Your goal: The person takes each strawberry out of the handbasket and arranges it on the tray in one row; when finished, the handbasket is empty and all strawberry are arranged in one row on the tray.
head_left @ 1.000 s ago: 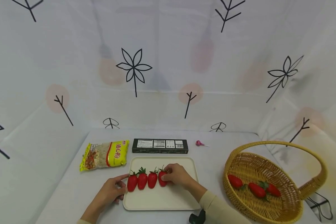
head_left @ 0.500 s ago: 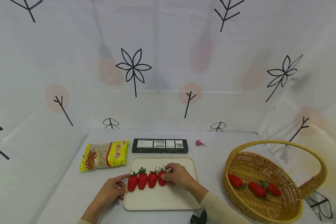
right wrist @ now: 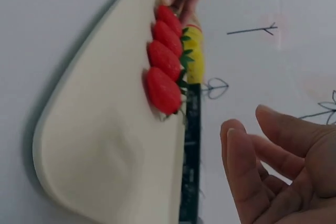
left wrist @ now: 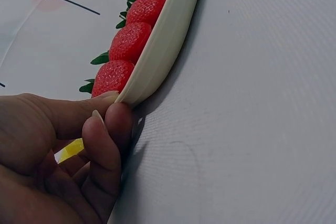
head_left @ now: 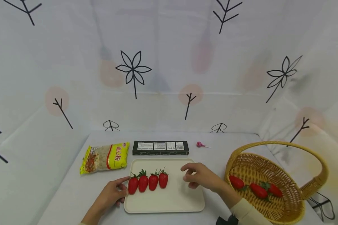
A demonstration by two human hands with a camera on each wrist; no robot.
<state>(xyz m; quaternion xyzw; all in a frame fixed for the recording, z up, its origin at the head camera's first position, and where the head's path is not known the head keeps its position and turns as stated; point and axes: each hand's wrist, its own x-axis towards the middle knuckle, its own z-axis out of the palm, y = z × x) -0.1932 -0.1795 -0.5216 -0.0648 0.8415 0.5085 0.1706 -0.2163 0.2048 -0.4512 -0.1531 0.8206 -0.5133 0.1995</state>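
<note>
A row of several red strawberries (head_left: 153,182) with green leaves lies along the left half of a cream tray (head_left: 183,203). At the tray's left edge my left hand (head_left: 110,193) pinches the rim between thumb and fingers; the left wrist view shows the thumb on the rim beside the nearest strawberry (left wrist: 113,77). My right hand (head_left: 204,177) hovers over the tray's right side, holding nothing, its fingers loosely bent and apart from the thumb. In the right wrist view a gap separates this hand (right wrist: 283,166) from the end strawberry (right wrist: 163,91).
To the right stands a wicker basket (head_left: 281,207) with a tall handle and three strawberries inside. Behind the tray lie a black box (head_left: 161,148) and a pink lollipop (head_left: 199,144). A yellow food packet (head_left: 104,157) is at the back left. Patterned white cloth surrounds the table.
My right hand has let go of the rightmost strawberry and moved right, away from it. That strawberry stays in the row. The left hand keeps its place on the tray's edge.
</note>
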